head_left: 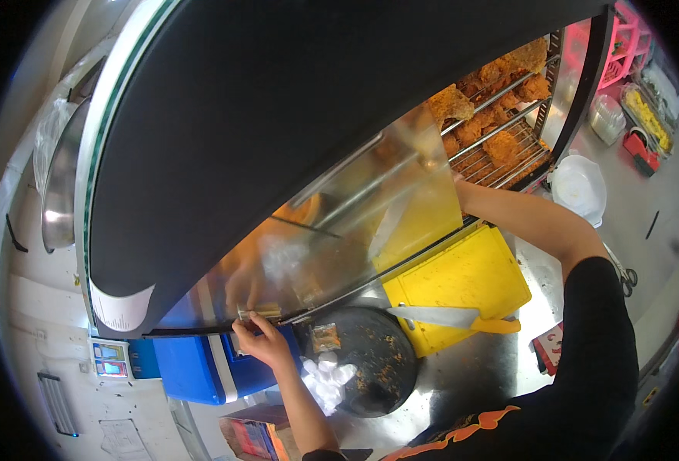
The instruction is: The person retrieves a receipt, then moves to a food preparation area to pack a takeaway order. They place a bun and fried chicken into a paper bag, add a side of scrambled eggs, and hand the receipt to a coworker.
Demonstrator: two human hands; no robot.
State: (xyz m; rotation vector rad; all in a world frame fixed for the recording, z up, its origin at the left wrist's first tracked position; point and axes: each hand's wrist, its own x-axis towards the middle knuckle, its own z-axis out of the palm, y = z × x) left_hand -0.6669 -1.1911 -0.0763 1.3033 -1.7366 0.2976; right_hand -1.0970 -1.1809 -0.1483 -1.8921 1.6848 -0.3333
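Observation:
My left hand (266, 341) pinches a small handle (265, 311) at the lower left of a shiny sliding door panel (339, 253) on a heated display cabinet. The panel mirrors that hand and the yellow board. My right forearm (524, 210) reaches into the cabinet's opening at the right. Most of the right hand is hidden behind the panel's edge, so its grip does not show. Pieces of fried chicken (500, 148) lie on wire racks (526, 155) inside, close to that arm.
Below the cabinet, a yellow cutting board (454, 271) carries a yellow-handled knife (449, 316). Beside it stands a round black chopping block (379, 357) with crumbs, a packet and crumpled white plastic (328, 380). A blue cooler (189, 369) is left; scissors (626, 276) and a white bowl (578, 184) are right.

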